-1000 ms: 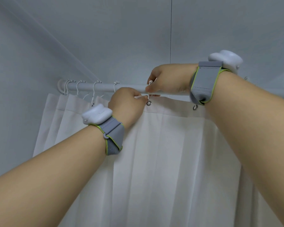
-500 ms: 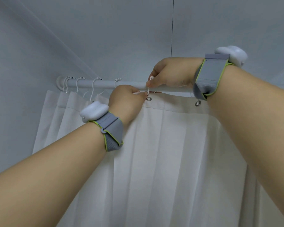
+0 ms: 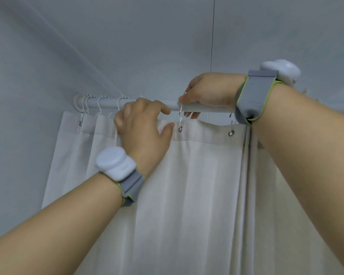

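Curtain hook (image 3: 180, 120), thin white plastic, hangs from the rod (image 3: 107, 104) through a metal grommet (image 3: 180, 129) in the pleated, cream shower curtain (image 3: 197, 185). Its top disappears under the right hand (image 3: 209, 92), whose thumb and forefinger pinch it against the smooth white tube, with the other fingers wrapped behind. The left hand (image 3: 145, 128) lies at the hem, thumb on the cloth and forefinger stretched toward the rod; whether it grips the fabric cannot be told. Five more hooks (image 3: 118, 105) line the rod to the left, the nearest mostly hidden behind that hand. Two other grommets (image 3: 230, 133) show. Two grey, lime-edged wristbands (image 3: 254, 96) carry white pucks.
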Demonstrator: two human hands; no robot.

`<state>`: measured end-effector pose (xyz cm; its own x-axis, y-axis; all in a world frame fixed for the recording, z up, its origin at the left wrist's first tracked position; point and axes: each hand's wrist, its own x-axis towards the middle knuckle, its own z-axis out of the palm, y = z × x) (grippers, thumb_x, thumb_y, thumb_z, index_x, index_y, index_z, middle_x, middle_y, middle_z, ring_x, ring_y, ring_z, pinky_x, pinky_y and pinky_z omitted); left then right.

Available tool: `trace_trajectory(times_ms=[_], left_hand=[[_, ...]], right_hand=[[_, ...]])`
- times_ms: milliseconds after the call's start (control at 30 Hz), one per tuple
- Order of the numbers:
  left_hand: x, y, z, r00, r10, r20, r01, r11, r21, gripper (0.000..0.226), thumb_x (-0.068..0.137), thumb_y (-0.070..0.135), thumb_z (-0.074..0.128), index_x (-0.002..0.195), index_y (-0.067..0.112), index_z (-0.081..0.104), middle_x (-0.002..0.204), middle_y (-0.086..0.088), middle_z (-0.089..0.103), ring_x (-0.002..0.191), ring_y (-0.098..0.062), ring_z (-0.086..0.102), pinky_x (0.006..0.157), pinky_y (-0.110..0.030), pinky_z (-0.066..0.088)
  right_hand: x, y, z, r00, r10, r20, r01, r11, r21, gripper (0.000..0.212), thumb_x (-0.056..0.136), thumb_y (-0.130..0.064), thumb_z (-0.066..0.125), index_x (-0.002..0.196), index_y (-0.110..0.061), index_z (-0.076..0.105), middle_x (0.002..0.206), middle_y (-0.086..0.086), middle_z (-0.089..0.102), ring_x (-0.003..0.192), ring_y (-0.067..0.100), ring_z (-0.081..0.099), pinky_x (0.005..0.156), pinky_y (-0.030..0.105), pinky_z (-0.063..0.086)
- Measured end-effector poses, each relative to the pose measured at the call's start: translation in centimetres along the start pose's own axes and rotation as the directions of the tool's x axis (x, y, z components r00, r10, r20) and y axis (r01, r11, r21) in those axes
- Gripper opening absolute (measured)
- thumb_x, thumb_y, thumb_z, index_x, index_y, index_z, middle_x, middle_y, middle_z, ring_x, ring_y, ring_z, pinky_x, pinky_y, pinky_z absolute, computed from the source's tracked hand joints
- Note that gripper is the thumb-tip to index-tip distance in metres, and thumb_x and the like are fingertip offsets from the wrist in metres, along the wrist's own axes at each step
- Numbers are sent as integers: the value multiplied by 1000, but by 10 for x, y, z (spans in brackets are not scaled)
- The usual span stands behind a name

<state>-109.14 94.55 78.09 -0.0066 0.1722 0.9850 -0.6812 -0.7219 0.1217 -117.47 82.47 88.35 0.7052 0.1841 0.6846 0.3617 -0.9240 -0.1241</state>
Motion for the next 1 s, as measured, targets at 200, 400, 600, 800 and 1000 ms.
trace_trajectory(times_ms=[200,400,600,800,1000], left_hand=[[-13,14,9,999,37,29,-27,959,-283,15,77,31,72,81,20,63,64,10,47,62,-4,44,61,-16,32],[-5,23,24,936,-224,271,335,805,-490,13,77,14,74,67,20,67,53,7,56,52,-12,54,60,-28,48],[-6,29,29,868,-302,394,488,662,-568,7,80,16,73,75,15,68,66,-5,64,60,-15,59,64,-34,54],[-5,25,27,842,-366,397,540,578,-612,11,80,16,75,72,15,68,56,-1,64,49,-4,54,55,-17,42],[-5,28,28,844,-372,386,536,590,-604,16,82,15,73,68,18,65,57,-1,65,46,-4,56,63,-24,50]], right_hand=[[3,4,5,1000,5,-6,-6,996,-93,23,89,-27,53,96,-10,65,91,-3,75,81,16,73,77,19,45],[4,12,4,997,-76,-3,74,975,-210,34,86,-35,65,106,-8,65,92,-3,74,84,14,72,56,16,39],[10,14,5,997,-77,14,77,951,-300,35,88,-41,62,95,-8,71,72,-9,69,72,11,68,44,9,37],[16,9,11,998,-61,30,68,894,-443,43,92,-43,54,93,-2,66,92,6,73,83,24,67,67,26,46],[16,11,14,998,-66,-10,56,913,-404,29,90,-34,58,84,-7,59,87,10,68,74,21,56,67,30,46]])
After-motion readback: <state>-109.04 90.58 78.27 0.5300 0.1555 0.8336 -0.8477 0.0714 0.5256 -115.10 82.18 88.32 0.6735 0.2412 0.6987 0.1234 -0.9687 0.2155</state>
